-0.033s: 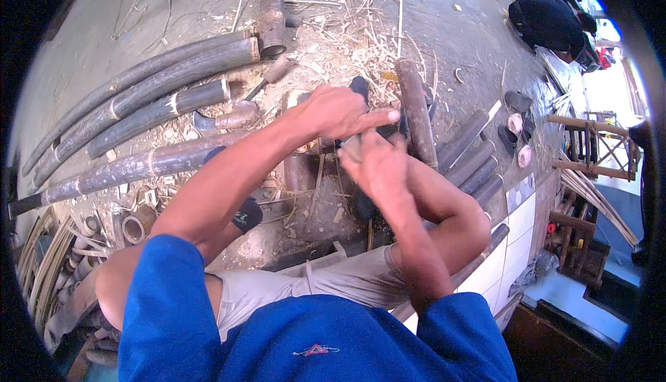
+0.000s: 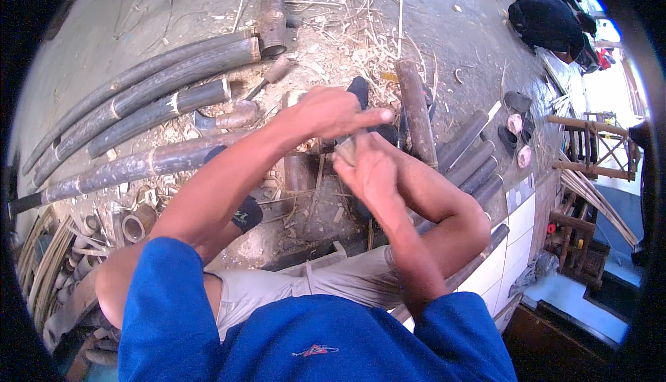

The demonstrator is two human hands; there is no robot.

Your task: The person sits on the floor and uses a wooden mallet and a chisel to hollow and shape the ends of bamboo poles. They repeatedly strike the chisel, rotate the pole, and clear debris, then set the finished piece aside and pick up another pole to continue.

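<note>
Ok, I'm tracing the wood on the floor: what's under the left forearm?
A long pole reaches in from the left and drops out of sight at the left forearm. Whatever lies directly beneath the forearm is covered.

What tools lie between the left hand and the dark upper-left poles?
The head view shows a slim wooden-handled tool and a thicker-handled one between left hand and poles.

Wood shavings (image 2: 365, 54) lie beyond the left hand (image 2: 336, 113)
</note>
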